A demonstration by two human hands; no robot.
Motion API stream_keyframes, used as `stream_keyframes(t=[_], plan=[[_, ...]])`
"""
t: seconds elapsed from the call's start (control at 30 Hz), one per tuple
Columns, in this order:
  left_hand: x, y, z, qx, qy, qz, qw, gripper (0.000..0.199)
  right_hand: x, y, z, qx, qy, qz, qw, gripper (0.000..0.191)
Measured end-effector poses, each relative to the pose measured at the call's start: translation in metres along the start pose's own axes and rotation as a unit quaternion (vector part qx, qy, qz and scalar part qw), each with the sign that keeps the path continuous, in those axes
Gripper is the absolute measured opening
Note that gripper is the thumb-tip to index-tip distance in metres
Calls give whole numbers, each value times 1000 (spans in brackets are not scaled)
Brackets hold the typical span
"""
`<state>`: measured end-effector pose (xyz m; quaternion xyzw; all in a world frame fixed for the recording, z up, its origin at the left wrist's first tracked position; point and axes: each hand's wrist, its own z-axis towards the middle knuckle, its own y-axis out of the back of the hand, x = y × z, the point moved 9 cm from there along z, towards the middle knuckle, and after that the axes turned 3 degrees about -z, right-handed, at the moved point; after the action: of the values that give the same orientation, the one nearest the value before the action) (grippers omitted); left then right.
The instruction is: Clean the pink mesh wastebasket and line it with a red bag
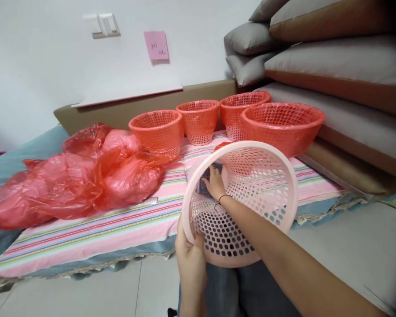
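A pale pink plastic basket [293, 185] with perforated walls is tilted on its side, its wide mouth facing me. My left hand [191, 253] grips its lower left rim, thumb on the inside and fingers outside. Through the mouth goes my right arm, a thin black band at the wrist. Deep inside, near the left wall and base, my right hand [214, 180] has its thumb and fingers spread. A dark, flat-looking patch [203, 187] shows beside those fingers; I cannot make out what it is.
Several baskets covered in red plastic bags, such as the leftmost basket [156, 132], stand behind on a striped cloth [119, 233]. Crumpled red plastic bags [75, 180] with bulky contents lie left. Stacked grey-brown cushions [336, 61] rise at right. A pink note [156, 46] is on the wall.
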<state>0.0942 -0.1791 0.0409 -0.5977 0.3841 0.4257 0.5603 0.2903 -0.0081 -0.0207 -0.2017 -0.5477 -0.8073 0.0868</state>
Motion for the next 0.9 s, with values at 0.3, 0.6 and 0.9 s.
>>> stream_keyframes(t=[0.3, 0.6, 0.9], plan=[[-8, 11, 3, -37, -62, 62, 995, 67, -1, -2, -12, -51, -112, 36, 992, 64], [3, -9, -6, -24, -77, 86, 993, 70, 14, -22, -3, 8, -143, 5, 990, 66], [-2, -7, -1, -20, -92, 126, 988, 68, 59, -16, -25, 98, 243, -90, 961, 54]])
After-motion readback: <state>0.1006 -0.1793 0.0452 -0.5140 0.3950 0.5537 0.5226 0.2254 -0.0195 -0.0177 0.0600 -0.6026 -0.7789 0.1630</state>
